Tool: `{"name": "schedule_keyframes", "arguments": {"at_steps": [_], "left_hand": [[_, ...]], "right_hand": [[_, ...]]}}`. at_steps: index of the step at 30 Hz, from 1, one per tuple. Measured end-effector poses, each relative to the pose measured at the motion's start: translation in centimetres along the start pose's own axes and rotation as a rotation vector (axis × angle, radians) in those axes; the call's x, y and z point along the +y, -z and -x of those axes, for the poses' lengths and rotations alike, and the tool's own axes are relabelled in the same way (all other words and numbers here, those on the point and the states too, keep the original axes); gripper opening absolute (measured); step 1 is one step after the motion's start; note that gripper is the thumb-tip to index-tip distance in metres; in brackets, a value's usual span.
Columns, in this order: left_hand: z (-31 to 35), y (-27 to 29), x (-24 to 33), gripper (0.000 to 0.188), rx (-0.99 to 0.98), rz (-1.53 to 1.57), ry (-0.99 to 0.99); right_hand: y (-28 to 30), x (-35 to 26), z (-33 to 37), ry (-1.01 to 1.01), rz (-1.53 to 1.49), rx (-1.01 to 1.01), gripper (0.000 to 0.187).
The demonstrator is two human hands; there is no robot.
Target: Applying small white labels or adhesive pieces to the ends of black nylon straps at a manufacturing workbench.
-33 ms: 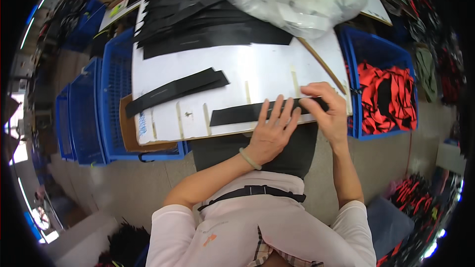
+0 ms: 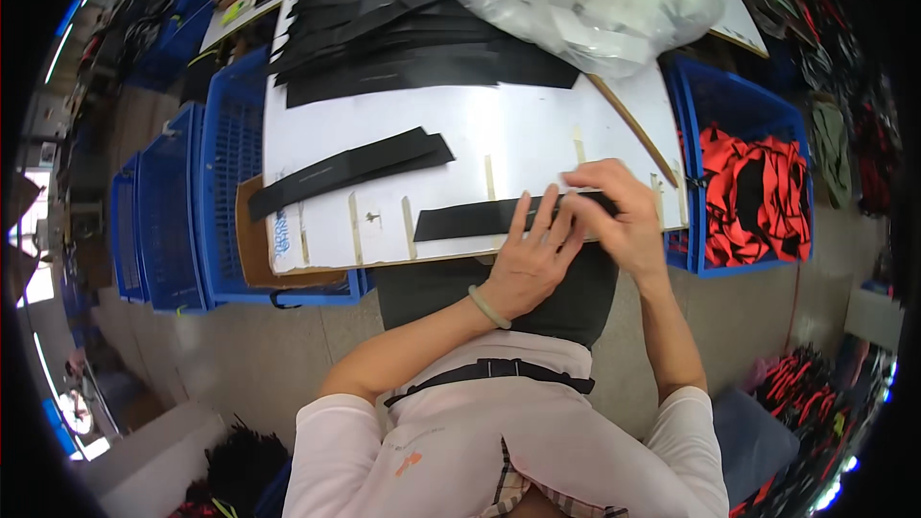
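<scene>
Grey floor (image 2: 297, 345) surrounds a white rectangular tabletop (image 2: 384, 120) marked with short pale tape strips (image 2: 355, 228). Blue plastic crates flank it; the right-hand blue crate (image 2: 737, 96) holds red-and-black fabric pieces (image 2: 782, 197). Along the far side lies a heap of long black strips (image 2: 403, 29), partly beneath a translucent plastic bag (image 2: 585, 0), near a thin brown stick (image 2: 633, 129). Two overlapping black strips (image 2: 350, 173) rest toward the left. By the near edge, a single flat black strip (image 2: 460, 222) lies under the person's hands: the left hand (image 2: 526, 269) presses it with fingers extended and slightly spread; the right hand (image 2: 628, 221) curls over its right end, whether pinching I cannot tell.
</scene>
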State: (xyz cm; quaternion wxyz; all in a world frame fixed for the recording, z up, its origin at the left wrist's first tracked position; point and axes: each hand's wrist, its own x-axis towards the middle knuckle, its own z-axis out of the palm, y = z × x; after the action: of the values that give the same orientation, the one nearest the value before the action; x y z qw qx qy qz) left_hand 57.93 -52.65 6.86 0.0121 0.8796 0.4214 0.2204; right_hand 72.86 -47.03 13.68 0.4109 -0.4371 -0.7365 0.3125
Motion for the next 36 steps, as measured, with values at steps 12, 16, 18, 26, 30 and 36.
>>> {"name": "schedule_keyframes", "arguments": {"at_steps": [12, 16, 18, 26, 30, 36], "left_hand": [[0.9, -0.5, -0.9, 0.051, -0.092, 0.127, 0.109], [0.3, -1.0, -0.8, 0.048, -0.031, 0.172, 0.158], [0.0, -0.7, -0.7, 0.042, 0.067, 0.271, 0.174], [0.5, 6.6, -3.4, 0.033, 0.168, 0.332, 0.037], [1.5, 13.8, -11.1, 0.038, 0.233, 0.148, 0.194], [8.3, 13.1, -20.5, 0.036, 0.073, 0.17, 0.358]], "right_hand": [[-12.6, -0.3, -4.3, 0.331, 0.351, -0.519, 0.029], [-11.8, -0.7, -4.7, 0.253, 0.319, -0.557, 0.026], [-10.1, -1.2, -5.6, 0.104, 0.088, -0.504, 0.023], [0.0, -2.7, -6.3, -0.268, -0.412, 0.046, 0.013], [2.5, -1.0, -5.9, -0.294, -0.401, 0.141, 0.012], [-4.8, -0.4, -10.4, -0.156, -0.194, -0.06, 0.015]]}}
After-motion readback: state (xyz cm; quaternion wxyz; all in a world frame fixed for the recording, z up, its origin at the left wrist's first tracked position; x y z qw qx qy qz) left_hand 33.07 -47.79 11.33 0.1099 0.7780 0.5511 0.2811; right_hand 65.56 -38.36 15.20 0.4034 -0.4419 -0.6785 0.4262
